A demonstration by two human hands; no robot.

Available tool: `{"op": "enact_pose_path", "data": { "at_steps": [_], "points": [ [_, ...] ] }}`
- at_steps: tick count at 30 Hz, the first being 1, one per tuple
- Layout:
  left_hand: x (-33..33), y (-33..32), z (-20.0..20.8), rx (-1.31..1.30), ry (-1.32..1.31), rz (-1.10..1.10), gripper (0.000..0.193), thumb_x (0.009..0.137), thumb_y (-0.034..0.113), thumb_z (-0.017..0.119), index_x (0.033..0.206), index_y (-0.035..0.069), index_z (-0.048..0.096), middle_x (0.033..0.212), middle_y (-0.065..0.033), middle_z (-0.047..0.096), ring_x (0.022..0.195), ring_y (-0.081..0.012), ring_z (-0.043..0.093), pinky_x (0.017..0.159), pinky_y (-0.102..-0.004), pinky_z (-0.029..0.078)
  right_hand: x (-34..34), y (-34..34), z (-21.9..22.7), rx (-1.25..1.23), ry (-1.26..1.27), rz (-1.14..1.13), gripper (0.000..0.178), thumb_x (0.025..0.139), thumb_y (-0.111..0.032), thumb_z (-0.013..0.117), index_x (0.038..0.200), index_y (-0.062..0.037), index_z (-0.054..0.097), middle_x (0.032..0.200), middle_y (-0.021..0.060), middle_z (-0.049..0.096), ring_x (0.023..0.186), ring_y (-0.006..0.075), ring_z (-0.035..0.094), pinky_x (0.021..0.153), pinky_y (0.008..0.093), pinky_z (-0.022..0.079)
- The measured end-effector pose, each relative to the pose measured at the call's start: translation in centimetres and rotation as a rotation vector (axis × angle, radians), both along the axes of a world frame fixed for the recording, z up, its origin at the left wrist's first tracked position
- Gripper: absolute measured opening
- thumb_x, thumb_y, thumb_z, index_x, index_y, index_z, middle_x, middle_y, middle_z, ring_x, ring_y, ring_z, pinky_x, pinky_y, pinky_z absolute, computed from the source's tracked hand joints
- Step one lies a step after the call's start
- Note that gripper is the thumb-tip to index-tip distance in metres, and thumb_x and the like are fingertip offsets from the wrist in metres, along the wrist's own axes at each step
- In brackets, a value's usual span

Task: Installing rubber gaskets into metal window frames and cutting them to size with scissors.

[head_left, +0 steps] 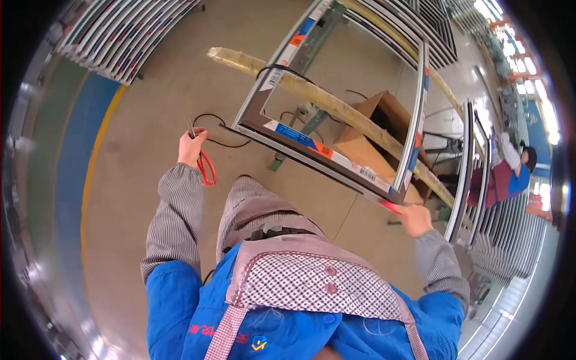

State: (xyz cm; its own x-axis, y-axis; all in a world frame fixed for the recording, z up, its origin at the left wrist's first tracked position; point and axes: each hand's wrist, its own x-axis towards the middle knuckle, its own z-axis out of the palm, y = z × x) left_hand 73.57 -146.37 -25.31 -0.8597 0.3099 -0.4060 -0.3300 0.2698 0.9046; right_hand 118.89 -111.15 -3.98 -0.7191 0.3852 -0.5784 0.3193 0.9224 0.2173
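My left hand (192,147) is closed round a pair of red-handled scissors (207,169); the loops hang below the hand and a dark metal tip shows above it. My right hand (416,220) grips a slim red tool (391,207) against the near right corner of a window frame (288,146); its exact kind is hidden. The brown and silver frame, with blue, orange and white tape strips, lies on bars wrapped in yellowish film (336,105). A thin black strip (231,146) curls between my left hand and the frame's near left corner.
An open cardboard box (369,138) stands under the frame. Stacked frames (120,39) are at the far left, with more at the far right. A co-worker (510,174) is on the right. Upright dark frame pieces (459,171) stand beside my right arm.
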Motion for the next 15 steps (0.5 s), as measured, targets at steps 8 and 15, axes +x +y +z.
{"op": "enact_pose_path", "data": {
  "at_steps": [8,15],
  "points": [
    [-4.0,12.8,10.1,0.005,0.388,-0.453,0.028,0.078,0.015,0.062,0.102,0.0,0.059,0.085,-0.0069,0.064,0.085,-0.0144,0.059,0.076,-0.0271,0.045,6.9,-8.8,-0.4,-0.471,0.701,-1.244,0.033,0.088,-0.014,0.048,0.119,-0.0052,0.053,0.064,0.0023,0.054,0.053,0.0087,0.05,0.046,0.0233,0.041],
    [-7.5,23.5,11.4,-0.578,0.921,-1.046,0.031,0.077,0.03,0.06,0.103,0.014,0.058,0.088,-0.0126,0.063,0.087,-0.0331,0.06,0.075,-0.0428,0.046,-8.2,-21.0,-2.9,-0.674,1.435,-1.697,0.034,0.092,-0.019,0.046,0.12,0.0007,0.051,0.072,0.0022,0.055,0.055,0.0053,0.047,0.049,0.0188,0.039]
  ]
}}
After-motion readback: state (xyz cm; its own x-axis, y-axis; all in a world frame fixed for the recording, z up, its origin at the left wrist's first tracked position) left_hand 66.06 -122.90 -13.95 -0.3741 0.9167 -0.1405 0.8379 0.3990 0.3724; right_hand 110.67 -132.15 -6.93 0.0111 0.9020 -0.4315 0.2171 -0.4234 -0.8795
